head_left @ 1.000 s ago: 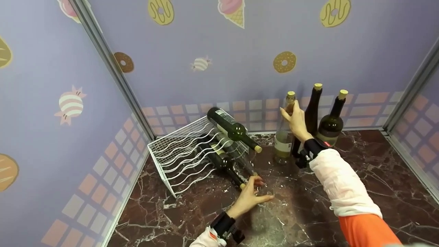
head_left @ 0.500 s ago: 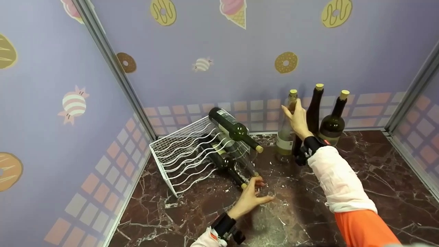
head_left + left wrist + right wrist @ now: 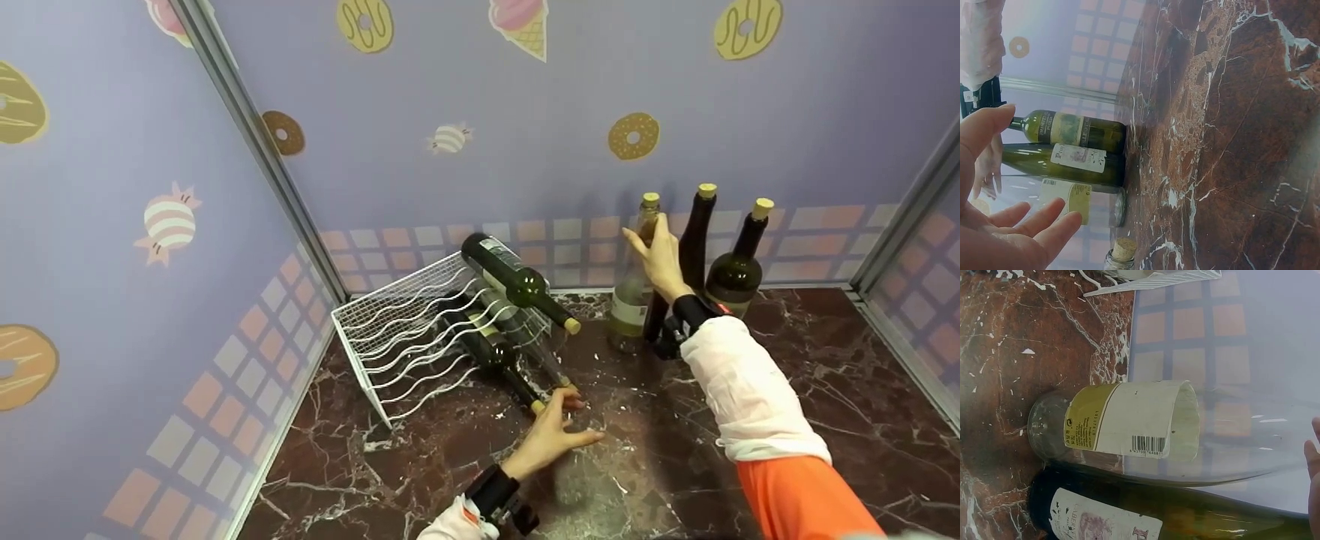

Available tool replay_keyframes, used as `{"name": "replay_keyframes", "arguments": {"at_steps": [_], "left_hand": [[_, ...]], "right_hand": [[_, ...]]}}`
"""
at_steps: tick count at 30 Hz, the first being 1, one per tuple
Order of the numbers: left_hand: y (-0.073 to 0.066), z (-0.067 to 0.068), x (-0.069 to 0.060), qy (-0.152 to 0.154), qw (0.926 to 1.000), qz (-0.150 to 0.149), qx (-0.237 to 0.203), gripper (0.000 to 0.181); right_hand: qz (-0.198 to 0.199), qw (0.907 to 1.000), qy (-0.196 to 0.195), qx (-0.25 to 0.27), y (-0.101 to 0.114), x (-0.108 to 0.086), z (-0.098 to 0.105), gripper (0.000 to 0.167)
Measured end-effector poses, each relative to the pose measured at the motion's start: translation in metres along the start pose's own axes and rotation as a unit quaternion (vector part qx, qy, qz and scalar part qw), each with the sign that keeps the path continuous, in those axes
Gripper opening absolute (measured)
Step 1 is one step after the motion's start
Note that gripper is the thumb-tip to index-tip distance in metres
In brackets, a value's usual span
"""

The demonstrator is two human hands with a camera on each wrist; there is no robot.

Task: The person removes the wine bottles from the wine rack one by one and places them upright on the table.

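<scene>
A clear glass bottle with a cork and pale label stands upright on the dark marbled surface. My right hand is around its neck, fingertips against the glass in the right wrist view. Just right of it stand a slim dark bottle and a broader dark green bottle, both corked. My left hand, thumb and fingers spread, is beside the corked ends of a dark bottle and another clear bottle lying in the rack. Whether its fingers touch them is hard to tell.
A white wire rack with wavy bars leans toward the left corner. Across its top lies another dark bottle, neck sticking out toward the right. Patterned purple walls close off the back and sides.
The clear bottle and my right hand have shifted slightly back together. My left hand stays almost where it was. The head view has turned a little to the left.
</scene>
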State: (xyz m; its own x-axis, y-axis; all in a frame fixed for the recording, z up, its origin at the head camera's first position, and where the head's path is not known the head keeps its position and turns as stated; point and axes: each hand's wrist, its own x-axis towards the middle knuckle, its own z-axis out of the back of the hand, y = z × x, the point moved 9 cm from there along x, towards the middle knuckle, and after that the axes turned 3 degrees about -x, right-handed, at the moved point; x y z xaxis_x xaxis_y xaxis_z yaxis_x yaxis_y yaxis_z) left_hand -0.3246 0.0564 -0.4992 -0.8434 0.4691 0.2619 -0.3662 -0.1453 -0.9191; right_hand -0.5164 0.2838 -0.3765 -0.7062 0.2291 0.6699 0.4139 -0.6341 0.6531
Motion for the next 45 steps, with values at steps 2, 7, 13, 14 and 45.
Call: {"name": "replay_keyframes", "arguments": {"at_steps": [2, 7, 13, 14, 45], "left_hand": [[0.009, -0.003, 0.002, 0.0, 1.0, 0.0, 0.002, 0.057], [0.002, -0.005, 0.0, 0.009, 0.9999, 0.011, -0.002, 0.054], [0.001, -0.006, 0.001, 0.01, 0.9999, 0.005, 0.002, 0.052], [0.005, -0.007, 0.002, 0.01, 0.9999, 0.003, 0.005, 0.053], [0.026, -0.009, 0.011, 0.017, 0.9992, -0.021, 0.028, 0.055]], "right_hand": [[-0.002, 1.0, 0.0, 0.003, -0.001, 0.001, 0.001, 0.035], [-0.006, 1.0, 0.0, 0.004, -0.003, 0.003, 0.002, 0.035], [-0.009, 0.9999, 0.004, 0.001, -0.005, 0.005, 0.003, 0.036], [-0.009, 0.9999, 0.006, 0.0, -0.005, 0.006, 0.003, 0.036], [0.204, 0.9753, -0.081, 0.026, 0.08, -0.044, 0.044, 0.061]]}}
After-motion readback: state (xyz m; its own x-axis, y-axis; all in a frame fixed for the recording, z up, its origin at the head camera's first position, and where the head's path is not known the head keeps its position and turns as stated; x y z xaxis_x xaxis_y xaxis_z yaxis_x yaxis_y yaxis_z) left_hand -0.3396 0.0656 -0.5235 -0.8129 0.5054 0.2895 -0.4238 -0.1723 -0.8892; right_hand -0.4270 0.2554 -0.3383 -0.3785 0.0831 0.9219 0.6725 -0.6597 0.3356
